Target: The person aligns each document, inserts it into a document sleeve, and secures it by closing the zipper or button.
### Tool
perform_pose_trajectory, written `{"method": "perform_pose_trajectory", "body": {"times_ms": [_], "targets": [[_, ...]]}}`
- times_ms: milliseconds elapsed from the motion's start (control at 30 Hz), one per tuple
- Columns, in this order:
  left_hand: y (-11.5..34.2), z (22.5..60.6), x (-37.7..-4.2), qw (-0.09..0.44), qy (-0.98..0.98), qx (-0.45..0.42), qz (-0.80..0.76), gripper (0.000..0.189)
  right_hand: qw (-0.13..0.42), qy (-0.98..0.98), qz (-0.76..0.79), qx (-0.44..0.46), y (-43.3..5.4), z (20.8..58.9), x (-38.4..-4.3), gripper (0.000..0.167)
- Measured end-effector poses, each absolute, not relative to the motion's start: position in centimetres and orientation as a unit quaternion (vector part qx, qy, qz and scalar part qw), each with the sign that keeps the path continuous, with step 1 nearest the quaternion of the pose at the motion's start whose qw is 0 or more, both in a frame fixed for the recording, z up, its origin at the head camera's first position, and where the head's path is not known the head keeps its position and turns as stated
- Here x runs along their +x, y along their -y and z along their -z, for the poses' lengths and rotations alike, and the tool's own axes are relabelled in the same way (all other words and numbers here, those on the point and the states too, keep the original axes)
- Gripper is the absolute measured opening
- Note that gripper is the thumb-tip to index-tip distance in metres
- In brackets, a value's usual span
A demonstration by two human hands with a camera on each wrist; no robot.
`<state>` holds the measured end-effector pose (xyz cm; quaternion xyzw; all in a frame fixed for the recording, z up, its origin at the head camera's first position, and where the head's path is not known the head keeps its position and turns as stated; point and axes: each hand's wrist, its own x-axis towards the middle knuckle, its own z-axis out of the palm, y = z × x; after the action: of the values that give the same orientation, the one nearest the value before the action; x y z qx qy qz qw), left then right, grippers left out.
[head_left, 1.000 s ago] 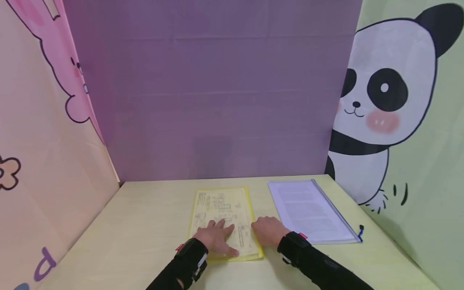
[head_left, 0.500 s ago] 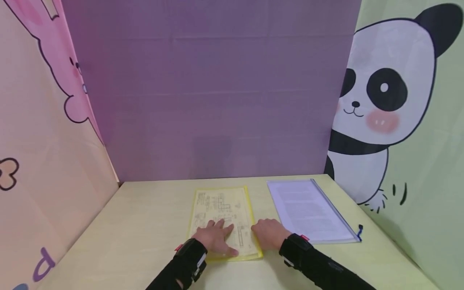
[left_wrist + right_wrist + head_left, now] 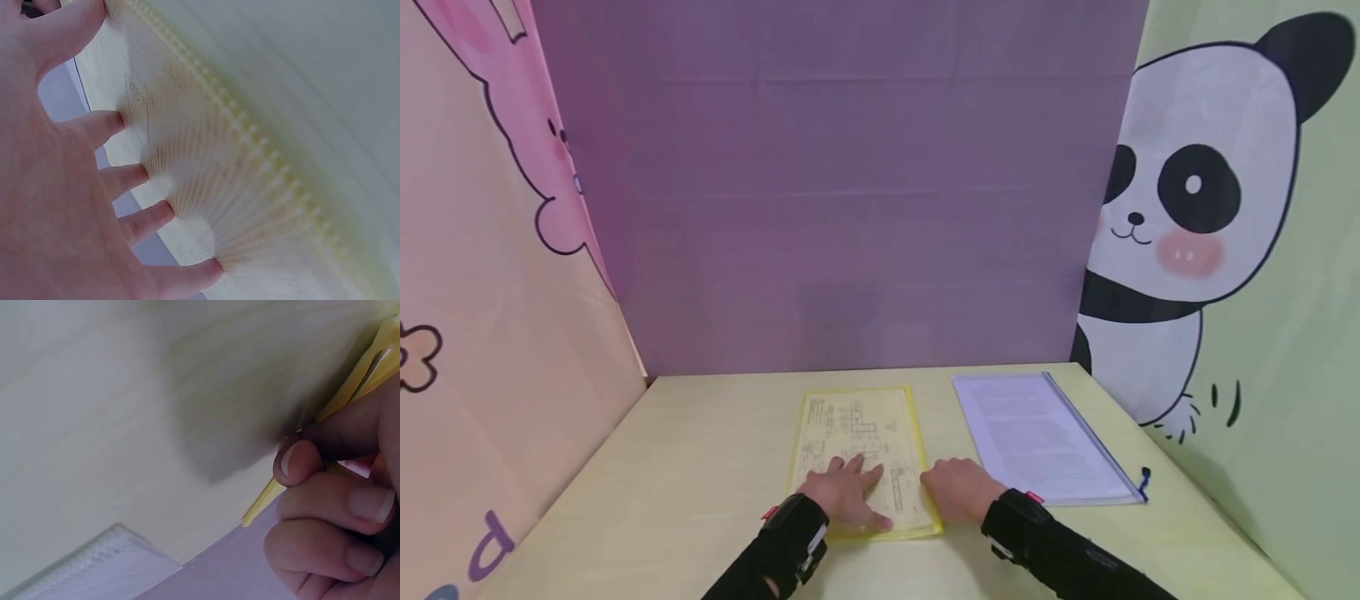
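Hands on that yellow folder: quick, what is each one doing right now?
Left hand: open, fingers spread flat on the yellow folder.
Right hand: curled, pinching the folder's right edge.

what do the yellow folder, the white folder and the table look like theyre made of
Yellow folder: likely thin translucent plastic, since the printed drawing shows through it; its toothed zip edge shows in the left wrist view. White folder: probably clear plastic over printed paper, text visible, with a blue puller at its near corner. Table: pale wood or wood-look laminate, matte, with faint grain in the right wrist view.
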<state>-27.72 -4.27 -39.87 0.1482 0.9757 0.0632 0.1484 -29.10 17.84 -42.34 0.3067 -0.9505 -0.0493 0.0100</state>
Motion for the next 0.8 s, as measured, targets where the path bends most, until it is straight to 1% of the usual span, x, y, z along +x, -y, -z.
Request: {"method": "perform_pose_trajectory", "body": {"times_ms": [200, 400, 600, 800], "targets": [[4.4, 40.6, -28.2, 0.148, -0.975, 0.151, -0.068, 0.089, -0.001, 0.951, 0.045, 0.306, -17.9, 42.1, -29.1, 0.009], [4.7, 40.2, -28.1, 0.149, -0.974, 0.154, -0.074, 0.089, -0.001, 0.952, 0.038, 0.303, -17.9, 42.3, -29.3, 0.011], [5.1, 40.5, -28.3, 0.138, -0.974, 0.157, -0.092, 0.086, 0.022, 0.955, 0.049, 0.291, -17.4, 42.4, -29.6, 0.013], [5.1, 40.1, -28.5, 0.122, -0.978, 0.143, -0.085, 0.077, 0.037, 0.957, 0.062, 0.28, -16.7, 42.5, -30.5, 0.013]]}}
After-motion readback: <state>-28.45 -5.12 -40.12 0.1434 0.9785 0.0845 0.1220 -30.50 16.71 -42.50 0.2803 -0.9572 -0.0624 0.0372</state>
